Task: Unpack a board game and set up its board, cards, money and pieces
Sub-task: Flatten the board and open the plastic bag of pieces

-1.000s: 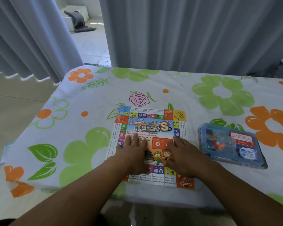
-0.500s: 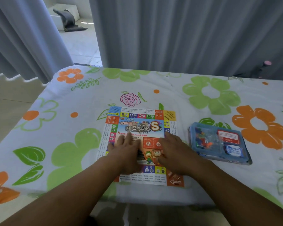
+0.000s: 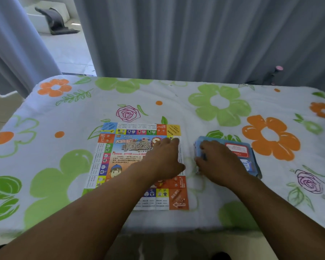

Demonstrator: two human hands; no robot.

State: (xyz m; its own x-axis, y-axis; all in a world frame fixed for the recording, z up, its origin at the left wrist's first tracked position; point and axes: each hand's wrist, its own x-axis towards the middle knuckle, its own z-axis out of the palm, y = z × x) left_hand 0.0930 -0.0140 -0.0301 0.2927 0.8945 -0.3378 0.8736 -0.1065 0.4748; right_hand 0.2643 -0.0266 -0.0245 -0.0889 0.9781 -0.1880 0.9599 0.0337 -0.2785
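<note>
The colourful game board (image 3: 120, 147) lies unfolded and flat on the table, near the front edge. My left hand (image 3: 165, 160) rests on the board's right side with its fingers straight. To the right of the board lies a blue plastic tray of game parts (image 3: 252, 160), holding red and white card packs and small coloured pieces. My right hand (image 3: 219, 162) covers the tray's left end, fingers on top and thumb at its near left side, gripping it.
A white tablecloth (image 3: 176, 102) with green and orange flowers covers the table. Grey curtains (image 3: 195, 38) hang right behind the far edge. Floor shows past the table's left edge, with a dark object (image 3: 54, 23) lying far back on it.
Both hands left the middle of the board and moved right. My left hand now rests on the board's right side, and my right hand has taken hold of the blue tray.
</note>
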